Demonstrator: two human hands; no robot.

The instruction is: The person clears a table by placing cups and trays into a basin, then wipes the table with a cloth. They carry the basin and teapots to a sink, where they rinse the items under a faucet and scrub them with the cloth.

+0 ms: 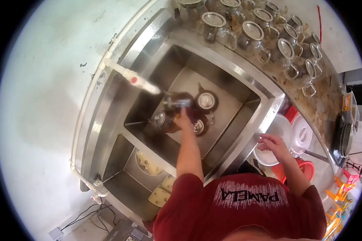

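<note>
Three dark, rounded glass pots with silvery lids (206, 101) stood in the grey stainless-steel sink (234, 114), frame centre. The left hand (182, 121) gripped a fourth, motion-blurred pot (178, 101) among them; exact finger placement unclear. The right hand (274, 144), fingers loosely spread, hovered near a round white basin (283, 126), right of centre.

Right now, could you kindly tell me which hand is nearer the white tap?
Left. The left hand is among the jugs in the sink, near the tap; the right hand is outside, by a white tub.
</note>
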